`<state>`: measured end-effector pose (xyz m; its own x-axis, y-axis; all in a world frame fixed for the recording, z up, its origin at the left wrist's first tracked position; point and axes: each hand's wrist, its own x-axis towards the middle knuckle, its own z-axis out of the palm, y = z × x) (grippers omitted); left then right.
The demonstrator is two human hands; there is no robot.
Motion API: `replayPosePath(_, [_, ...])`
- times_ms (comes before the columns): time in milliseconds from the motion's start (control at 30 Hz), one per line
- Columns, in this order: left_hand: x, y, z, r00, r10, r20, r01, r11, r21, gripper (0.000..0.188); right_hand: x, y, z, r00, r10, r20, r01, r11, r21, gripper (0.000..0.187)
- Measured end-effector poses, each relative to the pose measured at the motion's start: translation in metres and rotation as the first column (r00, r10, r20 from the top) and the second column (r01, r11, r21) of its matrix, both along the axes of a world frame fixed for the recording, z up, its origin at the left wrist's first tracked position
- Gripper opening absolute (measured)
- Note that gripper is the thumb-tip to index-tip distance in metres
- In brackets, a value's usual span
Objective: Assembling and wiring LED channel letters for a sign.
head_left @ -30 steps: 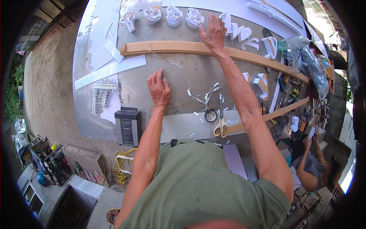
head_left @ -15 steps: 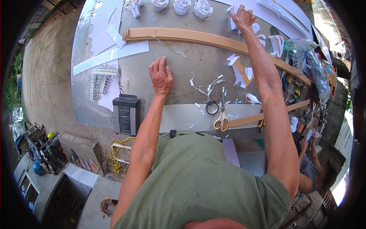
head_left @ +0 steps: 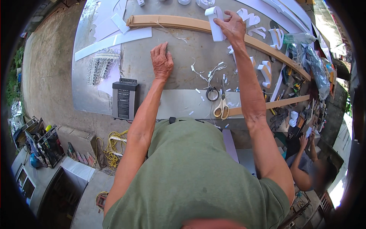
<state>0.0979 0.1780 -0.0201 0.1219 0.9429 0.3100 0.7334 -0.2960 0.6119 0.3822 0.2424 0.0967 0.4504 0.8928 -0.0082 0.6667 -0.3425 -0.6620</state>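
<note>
Above the long brown strip bundle (head_left: pixel 171 21), my right hand (head_left: pixel 232 29) pinches the edge of a white curved letter shape (head_left: pixel 216 28) with tall side walls. My left hand (head_left: pixel 162 63) rests on the metal table (head_left: pixel 141 70), holding nothing, its fingers stretched forward and a little bent. Right of my right hand lie other white letter shapes (head_left: pixel 249 19). White wired modules (head_left: pixel 207 76), a black tape roll (head_left: pixel 212 94) and scissors with beige handles (head_left: pixel 221 110) lie between my forearms.
On the left are a coil of white module strings (head_left: pixel 101 66), a grey power supply box (head_left: pixel 126 99) and white strips (head_left: pixel 114 44). Tools (head_left: pixel 293 91) and plastic-wrapped items (head_left: pixel 318 72) crowd the right side. Another person (head_left: pixel 309 168) sits at the lower right.
My right hand has come left and nearer from the far edge, lifting the white letter shape. The table appears shifted slightly upward in view. My left hand stays on the table.
</note>
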Motion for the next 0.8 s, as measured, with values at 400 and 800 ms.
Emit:
replayPosePath(400, [-0.034, -0.084, 0.066, 0.410, 0.295, 0.863, 0.695, 0.512, -0.505, 0.056, -0.138, -0.177, -0.020, 0.913, 0.054, -0.404, -0.098, 0.991, -0.088, 0.057])
replayPosePath(800, [-0.053, -0.126, 0.041, 0.270, 0.353, 0.896, 0.769, 0.480, -0.421, 0.050, -0.126, -0.211, -0.014, 0.570, 0.009, -0.821, -0.098, 0.994, -0.057, 0.051])
